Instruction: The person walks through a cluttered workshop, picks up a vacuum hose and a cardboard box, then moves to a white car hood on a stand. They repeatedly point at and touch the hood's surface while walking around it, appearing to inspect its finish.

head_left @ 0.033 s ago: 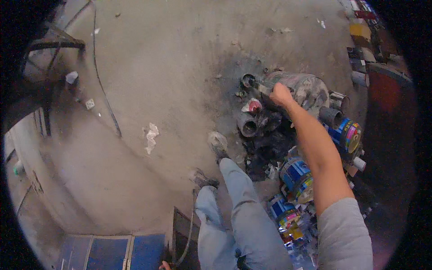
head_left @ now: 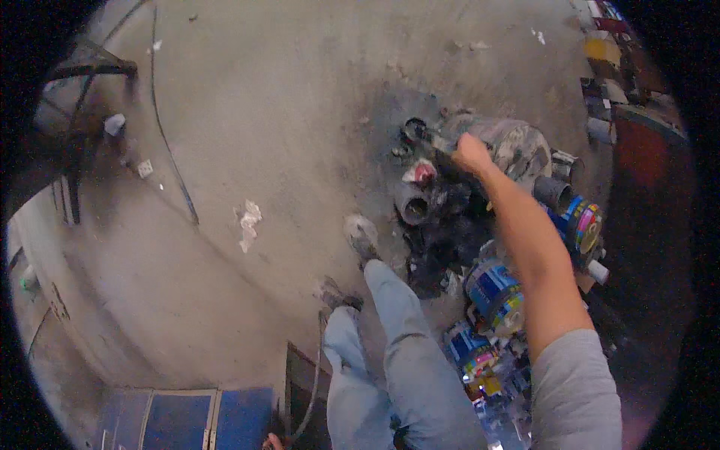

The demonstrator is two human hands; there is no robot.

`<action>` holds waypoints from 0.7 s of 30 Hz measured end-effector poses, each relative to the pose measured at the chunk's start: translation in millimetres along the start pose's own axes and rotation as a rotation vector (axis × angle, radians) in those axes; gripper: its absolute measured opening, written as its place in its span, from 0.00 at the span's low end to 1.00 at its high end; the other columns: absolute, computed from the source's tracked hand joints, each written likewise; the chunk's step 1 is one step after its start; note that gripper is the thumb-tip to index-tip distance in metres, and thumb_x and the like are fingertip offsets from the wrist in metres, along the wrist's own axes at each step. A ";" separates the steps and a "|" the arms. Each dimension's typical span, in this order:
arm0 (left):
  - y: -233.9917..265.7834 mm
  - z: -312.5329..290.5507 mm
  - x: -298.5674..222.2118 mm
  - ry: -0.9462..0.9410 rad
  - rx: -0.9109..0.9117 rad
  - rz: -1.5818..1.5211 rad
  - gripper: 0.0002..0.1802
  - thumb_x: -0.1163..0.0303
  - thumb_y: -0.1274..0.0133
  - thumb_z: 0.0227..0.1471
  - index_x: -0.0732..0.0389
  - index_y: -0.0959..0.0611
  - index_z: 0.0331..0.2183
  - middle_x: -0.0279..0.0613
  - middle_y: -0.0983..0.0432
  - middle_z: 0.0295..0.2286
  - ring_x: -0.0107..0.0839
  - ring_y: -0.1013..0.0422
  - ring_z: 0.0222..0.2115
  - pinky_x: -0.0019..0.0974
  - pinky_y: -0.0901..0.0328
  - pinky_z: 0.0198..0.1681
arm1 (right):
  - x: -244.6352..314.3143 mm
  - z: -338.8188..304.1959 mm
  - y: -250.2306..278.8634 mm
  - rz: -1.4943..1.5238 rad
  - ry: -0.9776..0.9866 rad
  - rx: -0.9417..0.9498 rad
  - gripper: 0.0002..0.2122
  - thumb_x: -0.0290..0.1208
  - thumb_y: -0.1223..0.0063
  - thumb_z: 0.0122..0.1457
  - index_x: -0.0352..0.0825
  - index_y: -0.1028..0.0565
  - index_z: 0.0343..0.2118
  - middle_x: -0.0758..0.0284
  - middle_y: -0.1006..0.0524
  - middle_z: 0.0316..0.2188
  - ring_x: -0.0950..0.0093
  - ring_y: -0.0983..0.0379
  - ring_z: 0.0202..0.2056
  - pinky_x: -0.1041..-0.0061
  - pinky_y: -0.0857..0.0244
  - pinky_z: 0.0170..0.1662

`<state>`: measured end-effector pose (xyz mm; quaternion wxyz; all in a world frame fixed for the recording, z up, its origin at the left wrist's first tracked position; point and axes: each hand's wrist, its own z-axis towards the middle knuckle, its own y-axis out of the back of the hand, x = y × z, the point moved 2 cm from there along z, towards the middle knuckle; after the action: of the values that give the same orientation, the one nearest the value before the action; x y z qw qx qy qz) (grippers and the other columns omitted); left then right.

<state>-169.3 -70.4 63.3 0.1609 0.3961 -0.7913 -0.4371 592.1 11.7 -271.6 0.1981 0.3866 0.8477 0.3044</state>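
My right hand reaches far forward over the dirty heap, its fingers closed round a thin greyish tool whose exact kind is blurred. The tool's far end points at a small, dark-smeared open can, standing on blackened floor. Beside the hand lies a large stained drum. Nearer to me are a grey open tube-like container, a red-and-white crumpled thing and black plastic sheeting. Only part of my left hand shows at the bottom edge, fingers curled; what it grips is hidden.
Blue-labelled paint cans stand along my right side, with a grey bucket beyond. A dark hose crosses the floor on the left. Blue cabinet doors are at lower left. A crumpled paper lies ahead of my shoes.
The whole view has shifted very slightly. My right hand stays by the small can with the tool; nothing has been let go.
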 end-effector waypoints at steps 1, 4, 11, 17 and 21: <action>1.3 3.8 -9.3 0.002 0.020 -0.071 0.17 0.60 0.44 0.52 0.63 0.27 0.23 0.34 0.31 0.22 0.23 0.38 0.22 0.31 0.40 0.27 | -2.6 4.7 -2.4 -0.076 0.027 0.004 0.15 0.29 0.48 0.47 0.26 0.28 0.37 0.47 0.25 0.38 0.53 0.28 0.41 0.60 0.33 0.42; -8.0 -1.3 -27.9 0.103 0.008 0.003 0.19 0.58 0.49 0.55 0.66 0.22 0.27 0.38 0.27 0.23 0.27 0.35 0.22 0.33 0.38 0.26 | -5.5 4.4 -8.1 -0.366 0.233 -0.238 0.11 0.29 0.50 0.49 0.31 0.26 0.35 0.53 0.26 0.38 0.57 0.29 0.42 0.63 0.34 0.42; -18.6 3.2 -74.6 0.072 0.149 0.113 0.22 0.54 0.48 0.53 0.68 0.19 0.27 0.42 0.24 0.25 0.31 0.32 0.24 0.36 0.35 0.29 | -6.0 -3.1 -28.2 -0.656 0.624 -0.425 0.09 0.30 0.52 0.50 0.33 0.28 0.34 0.62 0.29 0.34 0.65 0.34 0.42 0.70 0.41 0.45; -41.1 5.3 -62.4 0.151 0.170 -0.158 0.20 0.58 0.44 0.51 0.69 0.20 0.26 0.42 0.25 0.24 0.32 0.32 0.24 0.38 0.36 0.29 | -2.1 -1.9 -96.0 -0.782 0.610 -0.318 0.10 0.29 0.55 0.50 0.33 0.28 0.35 0.63 0.29 0.33 0.67 0.34 0.41 0.71 0.43 0.44; -29.4 15.6 -36.1 -0.001 0.027 0.270 0.18 0.60 0.44 0.52 0.68 0.21 0.25 0.40 0.25 0.23 0.31 0.33 0.23 0.39 0.36 0.28 | -10.9 9.7 -108.0 -0.889 0.537 -0.416 0.09 0.30 0.55 0.51 0.34 0.28 0.34 0.64 0.28 0.31 0.69 0.34 0.39 0.72 0.42 0.42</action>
<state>-141.4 -42.9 33.7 0.2126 0.2879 -0.8432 -0.4012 546.7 -48.9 -349.9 0.1568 -0.1464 0.8719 0.4401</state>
